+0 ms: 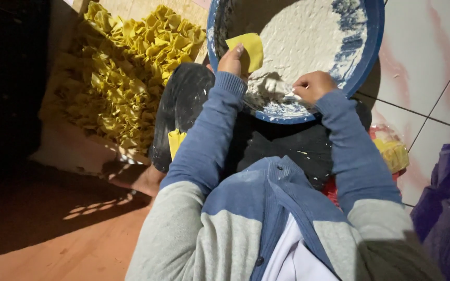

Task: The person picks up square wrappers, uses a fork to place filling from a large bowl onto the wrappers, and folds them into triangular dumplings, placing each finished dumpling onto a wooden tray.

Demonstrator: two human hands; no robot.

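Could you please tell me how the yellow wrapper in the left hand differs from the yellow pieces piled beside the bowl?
The wrapper in the left hand is flat, single and held over the blue bowl; the piled pieces are ruffled, many, and lie heaped on a board. Both share one yellow colour.

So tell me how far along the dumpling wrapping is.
Done: a big pile of folded yellow dumplings lies on the board. In hand: the left hand holds a flat yellow wrapper over the blue bowl, while the right hand scoops at the white filling. Left: plenty of filling remains, and a bag of wrappers sits by the right arm.
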